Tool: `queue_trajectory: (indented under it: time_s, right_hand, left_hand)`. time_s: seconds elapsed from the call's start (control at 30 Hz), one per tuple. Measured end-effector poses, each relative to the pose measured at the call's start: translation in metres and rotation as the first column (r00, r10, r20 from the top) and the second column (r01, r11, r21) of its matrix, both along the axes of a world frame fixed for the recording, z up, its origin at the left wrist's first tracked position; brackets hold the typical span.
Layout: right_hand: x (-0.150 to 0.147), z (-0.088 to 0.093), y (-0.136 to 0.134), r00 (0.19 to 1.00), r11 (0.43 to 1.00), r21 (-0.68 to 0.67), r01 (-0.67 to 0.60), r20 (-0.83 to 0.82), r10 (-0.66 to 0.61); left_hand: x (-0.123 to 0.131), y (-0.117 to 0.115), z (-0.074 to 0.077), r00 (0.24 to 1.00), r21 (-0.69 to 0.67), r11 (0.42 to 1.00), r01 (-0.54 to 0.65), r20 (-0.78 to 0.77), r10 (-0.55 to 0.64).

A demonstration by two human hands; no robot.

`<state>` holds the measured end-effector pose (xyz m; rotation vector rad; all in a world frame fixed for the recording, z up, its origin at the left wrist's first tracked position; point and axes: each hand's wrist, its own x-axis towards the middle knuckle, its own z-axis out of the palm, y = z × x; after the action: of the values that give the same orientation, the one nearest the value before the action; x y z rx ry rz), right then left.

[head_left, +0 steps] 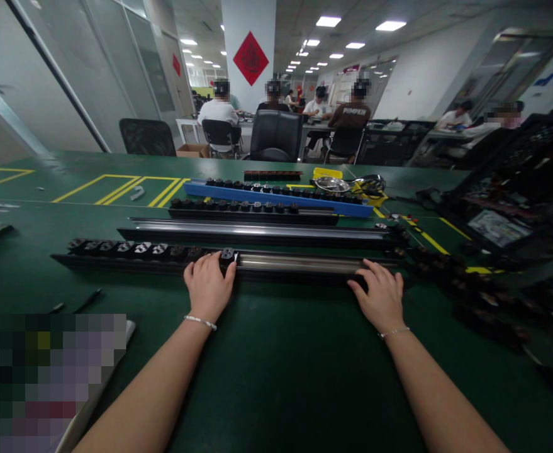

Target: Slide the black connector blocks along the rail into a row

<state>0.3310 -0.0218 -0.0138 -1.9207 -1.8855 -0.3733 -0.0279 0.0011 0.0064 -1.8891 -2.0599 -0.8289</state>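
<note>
A long black rail lies across the green table in front of me, its inner channel shiny. Several black socket modules sit in a row along its left part. My left hand is closed around a single socket module near the rail's middle, thumb on its right side and fingers over the rail. Toward the right end, my right hand grips the rail, fingers over the top and thumb at the near edge. Bare channel shows between my hands.
Behind lie a second rail, a shorter rail with modules and a blue strip holding more. Loose black modules pile up at right, near a dark frame. A metal dish stands farther back. People sit beyond.
</note>
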Motion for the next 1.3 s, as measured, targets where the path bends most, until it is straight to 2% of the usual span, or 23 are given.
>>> queue_trajectory:
  time_s: [0.53, 0.83, 1.3]
  right_hand:
    - [-0.0006, 0.001, -0.0003, 1.0, 1.0, -0.01, 0.004, 0.01, -0.004]
    - [0.001, -0.003, 0.0007, 1.0, 1.0, 0.027, -0.006, -0.003, 0.006]
    - [0.0, 0.0009, -0.0007, 1.0, 1.0, -0.021, 0.004, 0.012, -0.004]
  left_hand:
    - [0.0055, -0.0015, 0.0021, 0.997, -0.025, 0.998, 0.063, 0.049, -0.061]
    - [0.0082, -0.0017, 0.0026, 0.994, -0.02, 0.995, 0.098, 0.058, -0.096]
    - [0.0081, -0.0015, 0.0022, 0.984, -0.019, 0.985, 0.172, 0.055, -0.171]
